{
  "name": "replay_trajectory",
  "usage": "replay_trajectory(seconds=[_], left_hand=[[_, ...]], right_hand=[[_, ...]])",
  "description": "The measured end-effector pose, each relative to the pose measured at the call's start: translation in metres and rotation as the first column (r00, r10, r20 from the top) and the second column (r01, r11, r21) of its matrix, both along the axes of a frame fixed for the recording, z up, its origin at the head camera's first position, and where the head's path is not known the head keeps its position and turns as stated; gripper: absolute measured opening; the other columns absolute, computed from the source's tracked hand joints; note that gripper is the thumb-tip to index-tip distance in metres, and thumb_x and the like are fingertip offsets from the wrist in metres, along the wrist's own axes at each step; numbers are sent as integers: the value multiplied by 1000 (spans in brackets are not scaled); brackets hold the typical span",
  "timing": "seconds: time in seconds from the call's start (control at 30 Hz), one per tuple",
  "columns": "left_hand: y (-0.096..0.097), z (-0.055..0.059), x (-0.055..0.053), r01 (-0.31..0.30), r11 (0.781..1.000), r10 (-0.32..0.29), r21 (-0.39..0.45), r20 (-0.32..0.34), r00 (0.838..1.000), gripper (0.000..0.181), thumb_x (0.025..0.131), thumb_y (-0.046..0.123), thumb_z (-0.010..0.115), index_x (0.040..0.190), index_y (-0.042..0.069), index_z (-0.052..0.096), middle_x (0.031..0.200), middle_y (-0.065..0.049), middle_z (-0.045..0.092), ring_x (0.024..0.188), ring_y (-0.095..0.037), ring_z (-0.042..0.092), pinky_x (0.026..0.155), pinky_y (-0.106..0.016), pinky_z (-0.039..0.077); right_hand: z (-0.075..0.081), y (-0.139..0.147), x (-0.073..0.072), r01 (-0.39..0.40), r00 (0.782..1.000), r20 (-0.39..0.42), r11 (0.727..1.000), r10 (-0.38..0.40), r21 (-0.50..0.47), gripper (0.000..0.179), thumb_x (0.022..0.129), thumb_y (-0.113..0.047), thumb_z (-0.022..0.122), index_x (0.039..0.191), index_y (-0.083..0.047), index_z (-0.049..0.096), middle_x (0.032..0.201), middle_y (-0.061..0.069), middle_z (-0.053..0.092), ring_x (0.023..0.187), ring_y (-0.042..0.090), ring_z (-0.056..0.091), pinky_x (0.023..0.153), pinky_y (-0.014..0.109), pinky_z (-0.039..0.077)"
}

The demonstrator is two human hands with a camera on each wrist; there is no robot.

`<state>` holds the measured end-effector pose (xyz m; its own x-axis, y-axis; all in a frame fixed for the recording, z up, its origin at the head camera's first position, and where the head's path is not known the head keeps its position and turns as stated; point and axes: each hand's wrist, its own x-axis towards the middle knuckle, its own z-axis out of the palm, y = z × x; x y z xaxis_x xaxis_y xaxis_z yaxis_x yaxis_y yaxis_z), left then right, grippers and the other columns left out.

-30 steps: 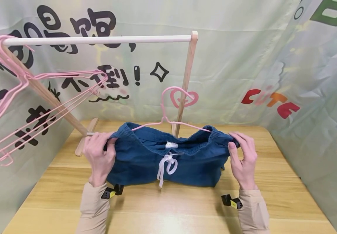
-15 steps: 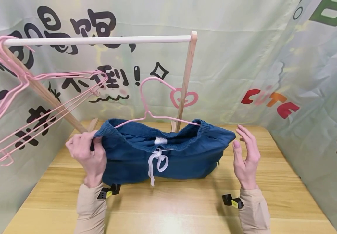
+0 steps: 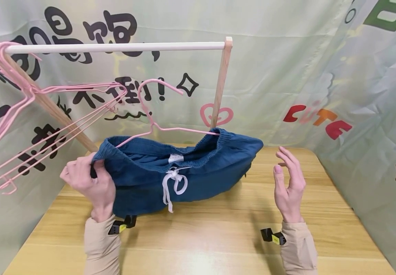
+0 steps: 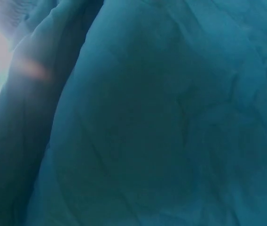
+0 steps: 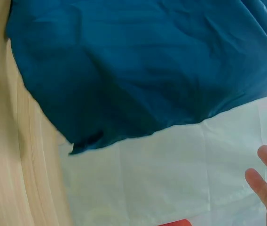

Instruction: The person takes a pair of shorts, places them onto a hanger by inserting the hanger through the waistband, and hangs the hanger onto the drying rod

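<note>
Blue drawstring shorts (image 3: 198, 183) hang in front of me with the elastic waist facing up and the white cord tied in a bow. A pink hanger (image 3: 170, 129) sits inside the waistband, its hook sticking up and pointing right. My left hand (image 3: 93, 183) grips the left end of the waistband, thumb in front. To the right of the shorts, my right hand (image 3: 290, 187) is held up with fingers extended, apart from the cloth. Blue cloth (image 4: 161, 117) fills the left wrist view. In the right wrist view, the hand's fingertips (image 5: 260, 183) show below the shorts' edge.
A wooden rack with a white rail (image 3: 132, 47) stands at the back left. Several pink hangers (image 3: 26, 89) hang at its left end. The wooden table (image 3: 198, 244) lies below, with printed cloth walls (image 3: 270, 76) behind and at the sides.
My right hand has let go of the shorts and stays at the right. My left hand has carried the shorts and hanger leftward, and their right side has swung up and away.
</note>
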<state>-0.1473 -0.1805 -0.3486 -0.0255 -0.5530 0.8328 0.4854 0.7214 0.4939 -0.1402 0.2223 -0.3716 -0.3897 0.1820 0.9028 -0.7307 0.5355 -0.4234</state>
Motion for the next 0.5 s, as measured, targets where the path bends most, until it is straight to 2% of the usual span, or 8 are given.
replay_trajectory(seconds=[0.2,0.37,0.5], left_hand=[[-11,3,4,-29,999,29,29,-5,1000,49,96,38,65,84,-9,67,74,-32,57,78,-37,40,100,-33,22],[-24,8,7,-62,997,63,49,-17,998,53,95,41,65,84,-11,67,75,-33,56,78,-39,40,100,-31,22],[-34,16,8,-66,996,68,63,-23,997,57,94,44,66,82,-12,66,75,-33,56,80,-14,42,100,-30,22]], right_hand=[[2,-2,1,-12,1000,3,1000,12,-2,34,102,-12,57,118,17,62,125,38,59,125,7,58,96,18,45],[1,1,0,-11,1000,2,1000,11,-5,32,102,-11,56,118,17,62,125,38,60,123,5,58,96,18,45],[1,3,0,-11,1000,0,1000,11,-8,32,102,-10,56,118,16,62,124,38,59,123,5,58,96,17,45]])
